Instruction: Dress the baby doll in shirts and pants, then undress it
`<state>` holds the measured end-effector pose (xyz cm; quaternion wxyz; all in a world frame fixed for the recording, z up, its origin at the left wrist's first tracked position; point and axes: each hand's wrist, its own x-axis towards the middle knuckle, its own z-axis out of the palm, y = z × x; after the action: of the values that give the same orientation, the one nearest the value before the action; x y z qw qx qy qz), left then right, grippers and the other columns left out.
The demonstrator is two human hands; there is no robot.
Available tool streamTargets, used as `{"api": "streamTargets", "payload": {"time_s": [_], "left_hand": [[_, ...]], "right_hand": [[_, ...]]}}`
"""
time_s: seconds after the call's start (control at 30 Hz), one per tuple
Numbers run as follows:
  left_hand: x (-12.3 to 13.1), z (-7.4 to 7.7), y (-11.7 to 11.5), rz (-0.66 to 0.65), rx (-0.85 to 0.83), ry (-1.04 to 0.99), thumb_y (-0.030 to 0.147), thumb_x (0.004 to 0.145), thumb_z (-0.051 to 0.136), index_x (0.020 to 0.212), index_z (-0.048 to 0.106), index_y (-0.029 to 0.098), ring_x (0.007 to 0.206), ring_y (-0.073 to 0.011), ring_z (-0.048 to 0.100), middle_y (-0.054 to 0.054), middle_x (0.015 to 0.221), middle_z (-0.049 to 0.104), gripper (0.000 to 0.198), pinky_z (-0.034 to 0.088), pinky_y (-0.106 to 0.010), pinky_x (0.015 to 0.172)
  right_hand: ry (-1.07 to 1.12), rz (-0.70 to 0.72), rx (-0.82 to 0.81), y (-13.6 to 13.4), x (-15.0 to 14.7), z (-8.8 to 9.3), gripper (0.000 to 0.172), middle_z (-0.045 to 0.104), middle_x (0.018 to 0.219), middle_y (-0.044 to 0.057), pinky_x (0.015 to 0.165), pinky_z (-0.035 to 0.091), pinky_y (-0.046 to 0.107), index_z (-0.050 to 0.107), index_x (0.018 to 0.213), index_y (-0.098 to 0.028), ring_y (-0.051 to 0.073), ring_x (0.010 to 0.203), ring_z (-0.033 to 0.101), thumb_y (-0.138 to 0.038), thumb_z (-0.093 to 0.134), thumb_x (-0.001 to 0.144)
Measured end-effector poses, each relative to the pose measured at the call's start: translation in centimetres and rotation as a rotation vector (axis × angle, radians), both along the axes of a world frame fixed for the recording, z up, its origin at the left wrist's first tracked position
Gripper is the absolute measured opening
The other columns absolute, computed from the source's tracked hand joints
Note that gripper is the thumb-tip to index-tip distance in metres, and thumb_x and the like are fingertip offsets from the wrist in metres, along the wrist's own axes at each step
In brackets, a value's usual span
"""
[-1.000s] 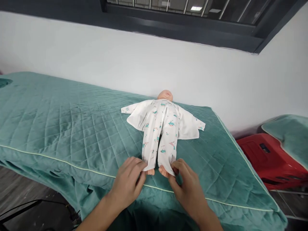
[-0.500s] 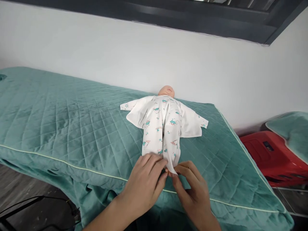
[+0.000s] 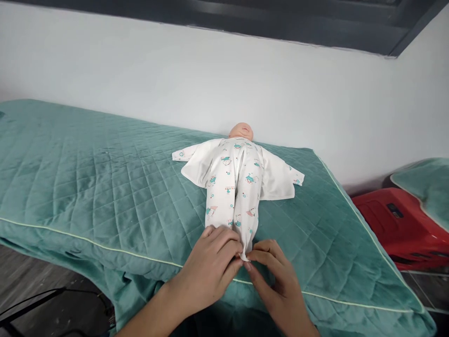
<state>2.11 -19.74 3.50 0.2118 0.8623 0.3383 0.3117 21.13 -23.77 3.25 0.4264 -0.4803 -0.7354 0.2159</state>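
Note:
A baby doll (image 3: 241,130) lies on its back, its head toward the wall, dressed in a white shirt (image 3: 277,180) with spread sleeves. White baby pants (image 3: 220,192) with small teal and pink prints cover its front and legs. Both hands meet at the near end of the pants. My left hand (image 3: 212,262) is closed on the cuff, thumb and fingers pinching the fabric. From the other side, my right hand (image 3: 275,276) pinches the tip of the same leg cuff. The doll's feet are hidden by cloth and fingers.
A teal quilted cover (image 3: 105,178) with a pale piped edge spreads under the doll. The white wall (image 3: 157,70) rises behind it. On the right stands a red plastic chair (image 3: 393,220) with a teal cushion (image 3: 426,187). A dark metal frame (image 3: 31,306) shows at lower left.
The pants' right-side cuff has been drawn closer together and slightly toward me between my fingers. My right hand has shifted a little left and down. The view has tilted slightly.

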Motion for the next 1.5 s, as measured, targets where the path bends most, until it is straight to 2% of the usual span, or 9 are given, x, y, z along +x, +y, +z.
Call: {"api": "streamTargets", "payload": {"time_s": [0.17, 0.3, 0.6, 0.73, 0.87, 1.1, 1.23, 1.37, 1.5], "left_hand": [[-0.1, -0.5, 0.4, 0.007, 0.018, -0.060, 0.013, 0.101, 0.045, 0.099, 0.056, 0.020, 0.093, -0.0181, 0.060, -0.003, 0.099, 0.067, 0.012, 0.043, -0.038, 0.083], [-0.1, -0.8, 0.5, 0.020, 0.054, -0.107, 0.011, 0.100, 0.045, 0.101, 0.056, 0.019, 0.089, -0.0183, 0.060, -0.003, 0.096, 0.067, 0.013, 0.044, -0.037, 0.081], [-1.1, -1.6, -0.6, 0.088, 0.235, -0.106, 0.008, 0.096, 0.050, 0.106, 0.055, 0.017, 0.088, -0.0201, 0.056, -0.006, 0.098, 0.068, 0.015, 0.044, -0.037, 0.079], [-1.3, -2.3, -1.4, 0.097, 0.288, -0.022, 0.008, 0.096, 0.050, 0.108, 0.058, 0.016, 0.099, -0.0227, 0.057, -0.007, 0.103, 0.069, 0.017, 0.044, -0.039, 0.086], [-1.5, -3.2, -2.1, 0.169, 0.318, -0.077, 0.006, 0.095, 0.054, 0.111, 0.061, 0.016, 0.110, -0.0236, 0.056, -0.009, 0.110, 0.066, 0.020, 0.045, -0.040, 0.096], [-3.8, -5.0, -3.1, 0.356, 0.217, -0.147, 0.009, 0.096, 0.055, 0.132, 0.054, 0.019, 0.119, -0.0218, 0.055, -0.011, 0.126, 0.057, 0.038, 0.046, -0.036, 0.103], [-4.0, -5.6, -2.7, 0.388, 0.163, -0.116, 0.010, 0.096, 0.053, 0.131, 0.053, 0.022, 0.116, -0.0207, 0.057, -0.010, 0.125, 0.059, 0.037, 0.050, -0.034, 0.099], [-3.5, -5.6, -1.6, 0.392, 0.084, -0.127, 0.011, 0.097, 0.051, 0.119, 0.055, 0.023, 0.106, -0.0190, 0.061, -0.007, 0.115, 0.064, 0.025, 0.052, -0.033, 0.091], [-3.4, -5.1, -1.2, 0.360, -0.016, -0.229, 0.011, 0.098, 0.050, 0.110, 0.055, 0.023, 0.095, -0.0154, 0.063, -0.003, 0.103, 0.065, 0.018, 0.052, -0.028, 0.084]], "right_hand": [[0.008, -0.067, -0.045, -0.3, 0.2, -2.2, 0.027, 0.064, 0.108, 0.005, 0.082, 0.057, 0.034, 0.062, 0.117, -0.031, 0.020, 0.099, 0.065, -0.015, 0.058, 0.095], [0.007, -0.160, -0.059, 0.1, -0.3, -3.8, 0.026, 0.064, 0.107, 0.004, 0.082, 0.056, 0.034, 0.058, 0.115, -0.029, 0.020, 0.096, 0.065, -0.015, 0.059, 0.093], [0.021, -0.168, 0.051, -0.5, -0.5, -2.8, 0.019, 0.063, 0.095, 0.002, 0.071, 0.054, 0.028, 0.058, 0.105, -0.027, 0.017, 0.083, 0.064, -0.012, 0.054, 0.093], [-0.018, -0.199, 0.009, -1.5, -0.2, -3.6, 0.020, 0.062, 0.089, 0.001, 0.068, 0.054, 0.026, 0.057, 0.105, -0.026, 0.016, 0.078, 0.063, -0.011, 0.054, 0.092], [-0.066, -0.187, -0.034, -1.9, 0.0, -4.4, 0.025, 0.063, 0.097, 0.002, 0.073, 0.056, 0.026, 0.057, 0.116, -0.027, 0.016, 0.087, 0.064, -0.014, 0.056, 0.095], [-0.128, -0.229, 0.136, -1.9, -1.0, -2.9, 0.041, 0.056, 0.132, 0.011, 0.100, 0.053, 0.036, 0.051, 0.133, -0.023, 0.022, 0.123, 0.056, -0.014, 0.060, 0.094], [-0.254, -0.120, 0.230, -0.8, -2.8, -1.2, 0.049, 0.055, 0.138, 0.010, 0.109, 0.046, 0.041, 0.049, 0.137, -0.022, 0.024, 0.135, 0.047, -0.004, 0.053, 0.092], [-0.385, -0.079, 0.199, 0.9, -4.4, -0.5, 0.047, 0.063, 0.131, 0.008, 0.109, 0.040, 0.045, 0.055, 0.131, -0.020, 0.026, 0.130, 0.050, -0.001, 0.047, 0.089], [-0.431, -0.150, 0.179, 1.9, -5.1, -1.0, 0.027, 0.070, 0.116, 0.005, 0.104, 0.036, 0.046, 0.062, 0.116, -0.022, 0.025, 0.113, 0.058, -0.009, 0.049, 0.095]]}}
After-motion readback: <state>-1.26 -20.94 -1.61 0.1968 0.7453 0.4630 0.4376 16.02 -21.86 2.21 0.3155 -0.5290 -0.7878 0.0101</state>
